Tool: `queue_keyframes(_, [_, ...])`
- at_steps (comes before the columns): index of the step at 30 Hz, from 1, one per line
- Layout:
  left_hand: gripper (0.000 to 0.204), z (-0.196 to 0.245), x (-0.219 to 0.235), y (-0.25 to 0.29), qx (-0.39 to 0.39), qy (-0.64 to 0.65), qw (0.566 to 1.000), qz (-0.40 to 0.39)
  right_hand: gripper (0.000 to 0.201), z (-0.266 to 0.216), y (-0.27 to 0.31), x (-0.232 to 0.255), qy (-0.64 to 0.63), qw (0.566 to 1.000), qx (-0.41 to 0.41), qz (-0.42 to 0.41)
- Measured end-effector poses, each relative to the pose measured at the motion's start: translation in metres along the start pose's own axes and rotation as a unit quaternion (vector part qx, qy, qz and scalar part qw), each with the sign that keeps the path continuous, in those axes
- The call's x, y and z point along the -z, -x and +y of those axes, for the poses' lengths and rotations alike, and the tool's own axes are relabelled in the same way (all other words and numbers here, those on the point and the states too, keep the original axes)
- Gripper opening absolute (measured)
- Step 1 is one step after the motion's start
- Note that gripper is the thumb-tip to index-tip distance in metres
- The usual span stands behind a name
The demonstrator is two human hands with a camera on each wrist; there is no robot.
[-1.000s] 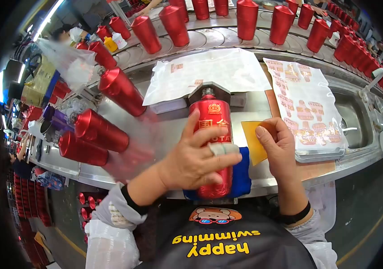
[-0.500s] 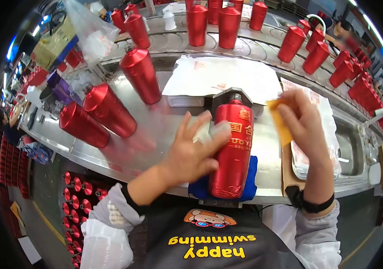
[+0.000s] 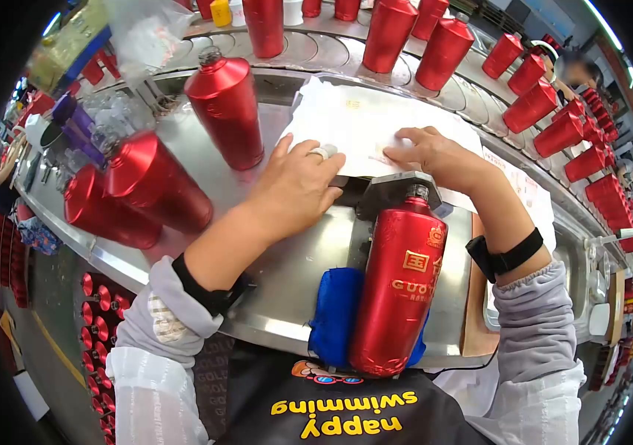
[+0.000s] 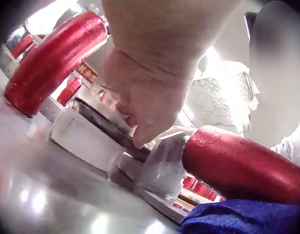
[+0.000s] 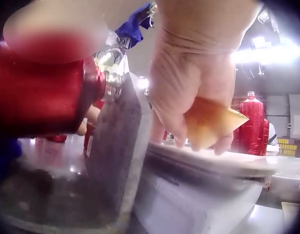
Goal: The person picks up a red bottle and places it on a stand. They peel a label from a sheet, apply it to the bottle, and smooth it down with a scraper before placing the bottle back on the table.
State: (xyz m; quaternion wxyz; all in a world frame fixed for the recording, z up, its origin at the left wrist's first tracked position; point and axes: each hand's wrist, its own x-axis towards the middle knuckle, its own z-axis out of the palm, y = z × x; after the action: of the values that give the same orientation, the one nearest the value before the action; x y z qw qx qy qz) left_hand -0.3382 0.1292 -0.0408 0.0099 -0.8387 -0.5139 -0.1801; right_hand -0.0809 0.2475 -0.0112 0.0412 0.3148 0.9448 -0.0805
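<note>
A red bottle is laid flat on the shiny metal table, right in front of the person. Its long side runs from near to far; the small silver neck is pointed away from the person and is tucked into a grey metal holder, and the wide bottom is pointed at the person's apron. A blue cloth is kept under the bottle, and the gold letters are turned up. The left hand is laid flat on the table just left of the holder, with the fingers straight, the tips touching the edge of a white plastic sheet, and nothing gripped. The right hand is rested on that sheet just past the holder, and a yellow card is held in its curled fingers, as seen from the right wrist. Half a second ago the left hand was touching the bottle's side and the right hand was held up in the air with the card; now the bottle is let go, both hands are moved to the far sheet, and the bottle is turned a bit to the right
</note>
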Motion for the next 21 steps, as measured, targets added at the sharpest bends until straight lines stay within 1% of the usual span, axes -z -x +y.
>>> queue_keyframes(1, [0.05,-0.001,-0.001,-0.001,-0.001,0.006,1.0,0.003,0.037,-0.002,0.0,0.001,0.036,0.999,0.0,0.014])
queue_keyframes(4, [0.051,-0.002,0.002,-0.003,-0.006,0.009,1.0,-0.012,0.029,0.009,-0.006,0.002,0.131,0.991,-0.024,0.005])
queue_keyframes(5, [0.052,-0.002,0.003,-0.003,-0.007,0.011,1.0,-0.018,0.043,0.015,-0.009,0.004,0.148,0.987,-0.056,-0.005])
queue_keyframes(8, [0.052,-0.003,0.005,-0.003,-0.008,0.018,0.999,-0.028,0.045,0.048,-0.021,0.012,0.222,0.963,-0.146,-0.036])
queue_keyframes(10, [0.053,-0.004,0.004,-0.003,-0.007,0.023,0.999,-0.03,0.04,0.095,-0.037,0.006,0.203,0.968,-0.146,0.022])
queue_keyframes(12, [0.053,-0.003,0.005,-0.002,-0.002,0.032,0.999,-0.03,0.035,0.109,-0.05,0.016,0.21,0.971,-0.109,0.016])
queue_keyframes(13, [0.053,-0.003,0.005,-0.002,-0.001,0.036,0.999,-0.031,0.027,0.109,-0.051,0.012,0.133,0.97,-0.143,0.142])
queue_keyframes(16, [0.053,-0.005,0.004,-0.004,-0.005,0.043,0.999,-0.028,0.035,0.116,-0.065,0.009,-0.004,0.976,-0.208,0.061])
queue_keyframes(17, [0.053,-0.006,0.005,-0.003,-0.007,0.044,0.999,-0.025,0.034,0.122,-0.066,0.004,-0.026,0.976,-0.194,0.092])
queue_keyframes(20, [0.053,-0.007,0.004,-0.001,-0.004,0.046,0.999,-0.021,0.031,0.133,-0.074,-0.004,-0.01,0.971,-0.185,0.151])
queue_keyframes(21, [0.053,-0.008,0.004,-0.001,-0.002,0.046,0.999,-0.021,0.03,0.136,-0.075,-0.007,-0.013,0.97,-0.169,0.175])
